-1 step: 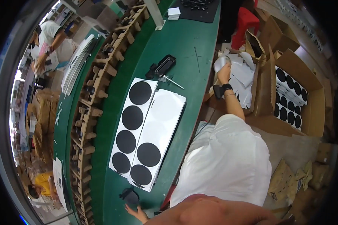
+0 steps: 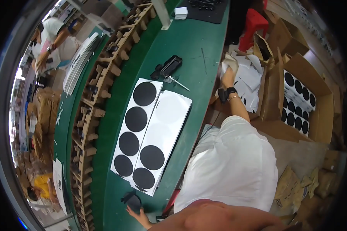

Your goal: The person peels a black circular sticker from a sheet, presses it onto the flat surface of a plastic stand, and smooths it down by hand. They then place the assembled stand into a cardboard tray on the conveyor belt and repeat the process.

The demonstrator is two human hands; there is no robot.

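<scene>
At the lower edge, my left hand (image 2: 139, 217) lies on the green table (image 2: 173, 129) with thumb and fingers spread. Its fingertips meet the near edge of a round black part (image 2: 133, 202) with a small bracket-like side. My right hand (image 2: 228, 77) reaches out to the right, over a carton of paper scraps (image 2: 247, 75), with its fingers closed on a thin, pale piece of paper (image 2: 230, 63). Between my hands lie white sheets with large black round stickers (image 2: 136, 119). The right-hand stack has bare white spots where discs are gone.
A black open housing (image 2: 171, 66) and a white-handled screwdriver (image 2: 179, 83) lie beyond the sheets. Cardboard trays (image 2: 89, 111) line the table's left side. An open carton (image 2: 324, 111) holding sticker sheets stands at right, near a red stool (image 2: 254, 29). Two people work at far left.
My right hand has tilted and shifted slightly left over the scraps, and the paper in it has turned. My left hand has moved slightly closer around the black part.
</scene>
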